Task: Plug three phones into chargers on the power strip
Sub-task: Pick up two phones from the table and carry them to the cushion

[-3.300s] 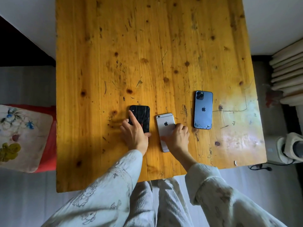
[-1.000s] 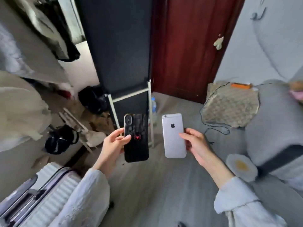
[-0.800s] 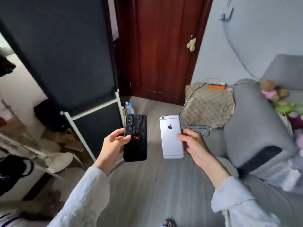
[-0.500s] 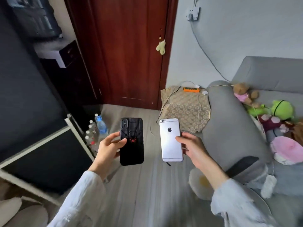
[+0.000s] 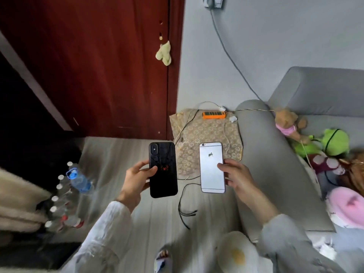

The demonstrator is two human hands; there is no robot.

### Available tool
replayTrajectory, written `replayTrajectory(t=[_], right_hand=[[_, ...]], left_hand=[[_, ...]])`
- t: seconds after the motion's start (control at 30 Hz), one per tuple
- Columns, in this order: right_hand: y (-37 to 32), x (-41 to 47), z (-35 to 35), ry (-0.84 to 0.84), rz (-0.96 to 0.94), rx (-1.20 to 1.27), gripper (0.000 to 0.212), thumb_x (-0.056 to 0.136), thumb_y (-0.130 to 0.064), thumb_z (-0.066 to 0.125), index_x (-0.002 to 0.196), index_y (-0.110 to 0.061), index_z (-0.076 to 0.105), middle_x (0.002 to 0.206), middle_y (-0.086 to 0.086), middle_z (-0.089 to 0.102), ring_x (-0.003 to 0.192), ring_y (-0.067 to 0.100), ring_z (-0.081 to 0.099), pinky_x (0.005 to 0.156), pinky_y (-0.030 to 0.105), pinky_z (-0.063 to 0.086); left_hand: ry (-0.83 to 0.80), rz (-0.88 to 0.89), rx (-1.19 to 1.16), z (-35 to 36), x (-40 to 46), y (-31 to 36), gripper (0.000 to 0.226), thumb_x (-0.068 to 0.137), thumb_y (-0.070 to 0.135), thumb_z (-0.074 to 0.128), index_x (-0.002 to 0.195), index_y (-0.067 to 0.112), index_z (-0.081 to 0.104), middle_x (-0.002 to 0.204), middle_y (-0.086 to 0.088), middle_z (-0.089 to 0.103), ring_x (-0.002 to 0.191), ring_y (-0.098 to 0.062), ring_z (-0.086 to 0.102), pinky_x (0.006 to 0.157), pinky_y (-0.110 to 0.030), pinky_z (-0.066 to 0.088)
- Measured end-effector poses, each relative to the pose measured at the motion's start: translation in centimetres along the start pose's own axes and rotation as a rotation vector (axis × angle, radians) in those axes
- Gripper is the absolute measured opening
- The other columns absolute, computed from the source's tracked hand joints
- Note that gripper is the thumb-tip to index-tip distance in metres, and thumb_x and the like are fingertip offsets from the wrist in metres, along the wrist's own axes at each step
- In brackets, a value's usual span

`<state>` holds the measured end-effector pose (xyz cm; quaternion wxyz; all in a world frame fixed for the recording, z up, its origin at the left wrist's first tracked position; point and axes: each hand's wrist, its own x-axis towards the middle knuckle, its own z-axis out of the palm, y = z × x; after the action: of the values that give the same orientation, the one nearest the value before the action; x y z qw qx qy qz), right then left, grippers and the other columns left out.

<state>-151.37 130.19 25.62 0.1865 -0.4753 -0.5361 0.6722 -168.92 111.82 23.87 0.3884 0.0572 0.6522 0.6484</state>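
My left hand holds a black phone with a red spider mark, back side towards me. My right hand holds a silver phone, also back side up. Both phones hang upright above the floor. Ahead, an orange power strip lies on a patterned cloth by the wall, with white chargers and cables beside it. A black multi-ended cable trails over the floor below the phones. The third phone is out of view.
A grey sofa with plush toys stands on the right. A dark red door is ahead on the left. Several water bottles stand on the floor at left. A wall socket sits high up.
I have lifted the two phones off the wooden table and turned towards the corner with the power strip; it and the sofa are now nearer and more central.
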Motion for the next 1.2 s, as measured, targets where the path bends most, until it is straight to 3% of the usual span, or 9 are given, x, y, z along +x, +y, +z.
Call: replayTrajectory(t=[0.1,0.27,0.4,0.6,0.83,0.93,1.07,1.2], right_hand=[[-1.8,5.7,-0.6,0.01,0.036,-0.012,0.013,0.08,-0.002,0.061,0.075,-0.013,0.064,0.074,0.008,0.065,0.065,0.022,0.057,0.057,0.027,0.038],[-3.3,15.8,-2.3,-0.005,0.098,-0.005,0.011,0.08,-0.003,0.062,0.08,-0.013,0.066,0.08,0.007,0.068,0.07,0.021,0.063,0.059,0.026,0.046],[-4.3,25.2,-4.4,-0.017,0.155,0.01,0.013,0.08,0.0,0.061,0.081,-0.012,0.064,0.08,0.011,0.066,0.067,0.023,0.06,0.059,0.027,0.044],[-4.4,40.9,-8.6,-0.018,0.309,-0.032,0.014,0.079,0.002,0.061,0.083,-0.011,0.062,0.087,0.015,0.065,0.074,0.026,0.06,0.062,0.029,0.044],[0.1,55.8,-10.7,-0.007,0.451,-0.172,0.022,0.078,-0.001,0.062,0.1,-0.007,0.061,0.099,0.019,0.065,0.084,0.03,0.059,0.075,0.038,0.044],[3.2,60.9,-10.8,0.0,0.477,-0.203,0.025,0.079,0.002,0.06,0.103,-0.005,0.061,0.108,0.023,0.064,0.092,0.034,0.059,0.076,0.039,0.044],[6.6,65.5,-10.6,-0.001,0.517,-0.257,0.02,0.082,0.001,0.059,0.101,-0.006,0.06,0.107,0.02,0.063,0.097,0.036,0.059,0.091,0.048,0.048],[8.5,69.0,-10.2,-0.027,0.534,-0.253,0.015,0.085,0.0,0.056,0.093,-0.011,0.06,0.107,0.015,0.063,0.089,0.029,0.059,0.08,0.041,0.05]], left_hand=[[0.008,-0.05,0.01,2.3,5.4,1.6,0.019,0.083,0.004,0.06,0.096,0.018,0.063,0.08,-0.001,0.07,0.072,-0.013,0.064,0.058,-0.023,0.045],[0.036,-0.123,0.042,6.2,14.0,1.8,0.022,0.082,0.004,0.061,0.086,0.026,0.065,0.069,0.006,0.073,0.066,-0.008,0.067,0.058,-0.024,0.048],[0.079,-0.185,0.043,10.6,21.4,1.2,0.023,0.082,0.003,0.06,0.092,0.024,0.064,0.066,0.006,0.072,0.068,-0.011,0.066,0.057,-0.024,0.047],[0.197,-0.309,0.024,20.3,33.7,-1.7,0.026,0.082,0.001,0.06,0.103,0.016,0.058,0.082,-0.005,0.067,0.073,-0.017,0.063,0.057,-0.026,0.049],[0.228,-0.511,0.099,27.4,46.3,-7.7,0.028,0.082,-0.004,0.059,0.105,0.013,0.054,0.077,-0.006,0.062,0.073,-0.018,0.059,0.056,-0.027,0.048],[0.204,-0.522,0.184,28.3,51.7,-10.5,0.03,0.081,-0.005,0.06,0.105,0.012,0.055,0.076,-0.006,0.062,0.071,-0.017,0.059,0.057,-0.028,0.049],[0.166,-0.537,0.242,29.2,57.4,-13.5,0.03,0.081,-0.005,0.059,0.105,0.013,0.054,0.076,-0.003,0.061,0.071,-0.015,0.059,0.06,-0.029,0.049],[0.161,-0.552,0.209,30.0,61.8,-15.6,0.03,0.082,-0.004,0.058,0.105,0.014,0.053,0.078,-0.004,0.061,0.078,-0.02,0.059,0.064,-0.031,0.05]])
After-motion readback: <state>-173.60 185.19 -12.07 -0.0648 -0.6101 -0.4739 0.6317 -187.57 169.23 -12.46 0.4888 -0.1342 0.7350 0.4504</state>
